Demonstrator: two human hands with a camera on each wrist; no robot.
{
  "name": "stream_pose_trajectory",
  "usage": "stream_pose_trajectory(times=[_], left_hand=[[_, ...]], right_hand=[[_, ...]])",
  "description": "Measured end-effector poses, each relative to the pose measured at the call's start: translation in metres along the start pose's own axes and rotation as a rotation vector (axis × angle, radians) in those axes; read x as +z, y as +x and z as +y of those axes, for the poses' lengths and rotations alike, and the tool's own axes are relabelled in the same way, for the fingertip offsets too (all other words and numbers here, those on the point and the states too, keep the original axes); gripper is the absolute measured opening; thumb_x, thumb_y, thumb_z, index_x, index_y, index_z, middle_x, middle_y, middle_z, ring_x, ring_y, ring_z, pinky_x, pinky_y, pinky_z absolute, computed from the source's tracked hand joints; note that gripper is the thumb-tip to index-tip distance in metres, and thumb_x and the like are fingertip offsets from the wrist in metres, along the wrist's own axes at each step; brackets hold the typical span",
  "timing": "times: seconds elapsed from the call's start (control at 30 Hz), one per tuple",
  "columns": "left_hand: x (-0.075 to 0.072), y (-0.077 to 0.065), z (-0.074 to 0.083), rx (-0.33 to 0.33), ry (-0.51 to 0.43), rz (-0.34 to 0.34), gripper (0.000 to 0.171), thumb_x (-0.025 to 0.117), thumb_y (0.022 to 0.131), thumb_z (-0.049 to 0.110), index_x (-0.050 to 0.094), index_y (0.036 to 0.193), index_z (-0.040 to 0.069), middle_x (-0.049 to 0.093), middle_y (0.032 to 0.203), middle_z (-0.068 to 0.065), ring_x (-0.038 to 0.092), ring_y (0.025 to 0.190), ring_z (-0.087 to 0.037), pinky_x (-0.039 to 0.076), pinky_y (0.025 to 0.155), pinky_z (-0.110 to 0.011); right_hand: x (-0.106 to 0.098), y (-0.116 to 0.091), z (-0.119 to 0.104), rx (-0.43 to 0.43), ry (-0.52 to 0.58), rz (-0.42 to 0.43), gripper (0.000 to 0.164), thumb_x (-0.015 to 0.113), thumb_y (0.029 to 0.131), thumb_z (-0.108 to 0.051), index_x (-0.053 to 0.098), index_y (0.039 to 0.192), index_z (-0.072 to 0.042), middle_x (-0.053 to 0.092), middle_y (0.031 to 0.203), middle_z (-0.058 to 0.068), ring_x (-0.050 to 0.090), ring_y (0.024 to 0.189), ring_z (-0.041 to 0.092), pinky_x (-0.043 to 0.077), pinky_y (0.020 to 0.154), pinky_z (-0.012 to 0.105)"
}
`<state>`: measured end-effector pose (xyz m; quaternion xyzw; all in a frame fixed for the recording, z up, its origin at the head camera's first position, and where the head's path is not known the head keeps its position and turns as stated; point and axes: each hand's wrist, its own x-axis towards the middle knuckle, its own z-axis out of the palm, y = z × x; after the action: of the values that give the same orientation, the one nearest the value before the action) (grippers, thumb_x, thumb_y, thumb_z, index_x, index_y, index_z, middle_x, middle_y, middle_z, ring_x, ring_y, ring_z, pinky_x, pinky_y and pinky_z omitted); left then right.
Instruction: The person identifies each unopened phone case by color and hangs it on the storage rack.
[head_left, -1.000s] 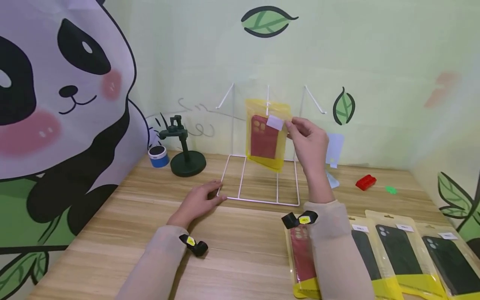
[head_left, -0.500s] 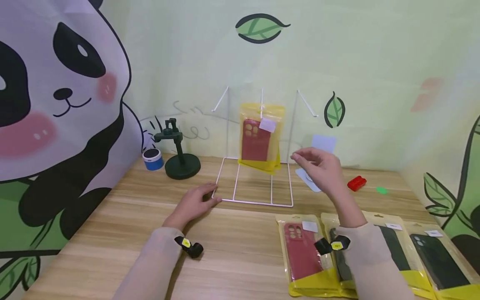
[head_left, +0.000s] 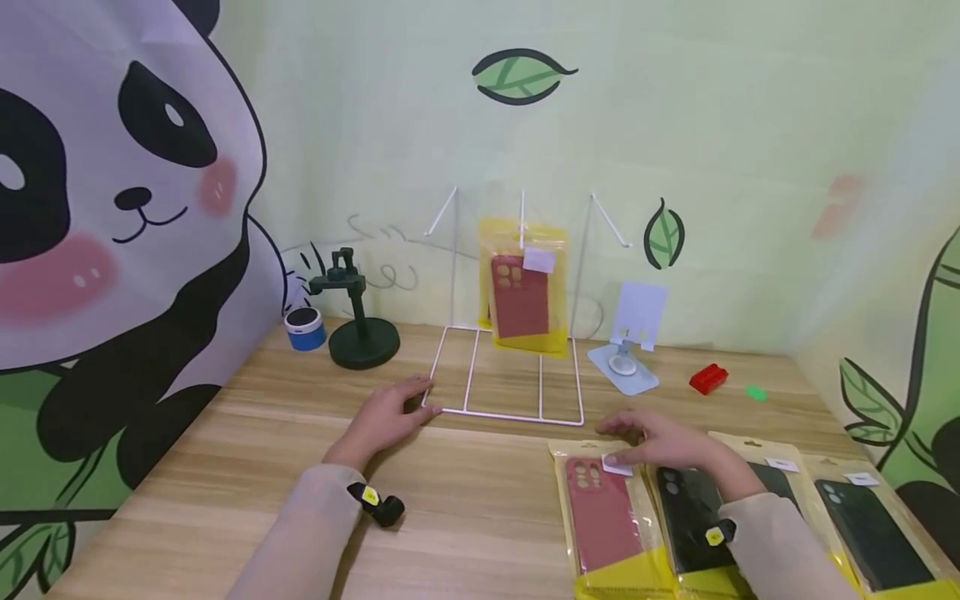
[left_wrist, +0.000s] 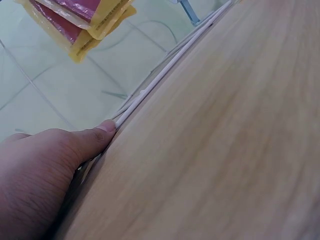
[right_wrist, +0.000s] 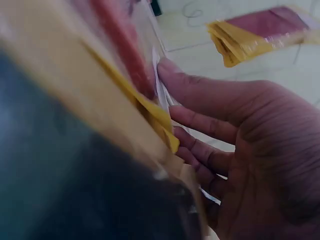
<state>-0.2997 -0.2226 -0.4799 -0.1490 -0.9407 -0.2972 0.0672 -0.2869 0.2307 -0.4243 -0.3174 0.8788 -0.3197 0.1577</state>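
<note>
While left hand (head_left: 381, 421) grips rack (head_left: 510, 417), right hand (head_left: 663, 442) touches red packet (head_left: 603, 529) below, pinch unclear.

From my remote seat I have the wire rack (head_left: 504, 416) toward the table's (head_left: 465, 500) back, packaged phone cases (head_left: 521, 300) on its middle hook. Left of it stand a holder (head_left: 364, 342), then a canister (head_left: 305, 335); right, a phone stand (head_left: 639, 313), then a toy brick (head_left: 708, 379). Bagged cases (head_left: 602, 517) lie front right.

Hanging pouches (head_left: 522, 304) common to high head, close wrist views
</note>
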Motion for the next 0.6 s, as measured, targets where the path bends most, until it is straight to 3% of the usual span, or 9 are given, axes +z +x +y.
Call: stream_pose_trajectory(times=[0.17,0.33,0.6], left_hand=[[0.001,0.001,-0.003,-0.019,0.009,-0.009,0.061,0.063,0.096,0.05,0.055,0.147,0.017,0.046,0.154,-0.008,0.04,0.143,-0.031,0.03,0.117,-0.053],[0.0,0.003,-0.004,-0.012,0.017,0.002,0.061,0.063,0.096,0.05,0.055,0.146,0.017,0.047,0.153,-0.007,0.041,0.142,-0.031,0.031,0.117,-0.053],[0.002,0.002,0.0,0.018,0.021,0.005,0.06,0.065,0.097,0.046,0.055,0.146,0.013,0.047,0.153,-0.01,0.042,0.141,-0.033,0.032,0.116,-0.053]], right_hand=[[0.006,0.002,0.012,-0.024,0.065,0.013,0.03,0.075,0.092,-0.024,0.066,0.114,-0.007,0.063,0.106,0.004,0.054,0.094,0.021,0.047,0.08,0.029],[0.007,0.004,0.02,-0.054,0.071,0.025,0.013,0.073,0.093,-0.023,0.066,0.096,-0.012,0.061,0.09,0.0,0.052,0.085,0.017,0.044,0.072,0.027],[0.008,0.005,0.029,-0.038,0.053,0.046,0.021,0.073,0.093,-0.024,0.065,0.107,-0.01,0.057,0.09,0.001,0.052,0.084,0.017,0.045,0.072,0.027]])
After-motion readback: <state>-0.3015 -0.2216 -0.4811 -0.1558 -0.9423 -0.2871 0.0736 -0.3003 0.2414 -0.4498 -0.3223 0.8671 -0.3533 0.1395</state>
